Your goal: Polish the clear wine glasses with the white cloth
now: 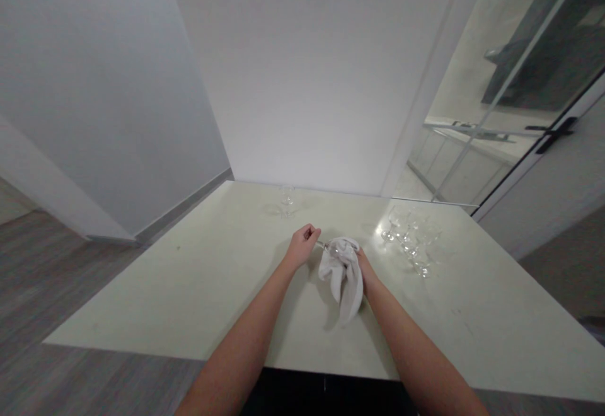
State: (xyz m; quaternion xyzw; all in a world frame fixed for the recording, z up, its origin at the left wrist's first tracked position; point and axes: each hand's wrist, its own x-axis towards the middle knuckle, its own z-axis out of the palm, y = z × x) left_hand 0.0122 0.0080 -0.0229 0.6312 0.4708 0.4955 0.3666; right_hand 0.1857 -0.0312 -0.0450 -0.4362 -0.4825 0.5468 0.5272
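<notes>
Above the middle of the pale table, my left hand is closed on the stem end of a wine glass, which lies tilted sideways. The bowl of that glass points right, into a white cloth. My right hand is wrapped round the cloth from the right side. Most of its fingers are hidden behind the fabric, and the cloth's loose end hangs toward me. How far the cloth reaches inside the bowl I cannot tell.
One clear stemmed glass stands near the table's back edge. Several more stemmed glasses are grouped at the right. The table meets a white wall at the back. A glazed door with a black handle is at the right.
</notes>
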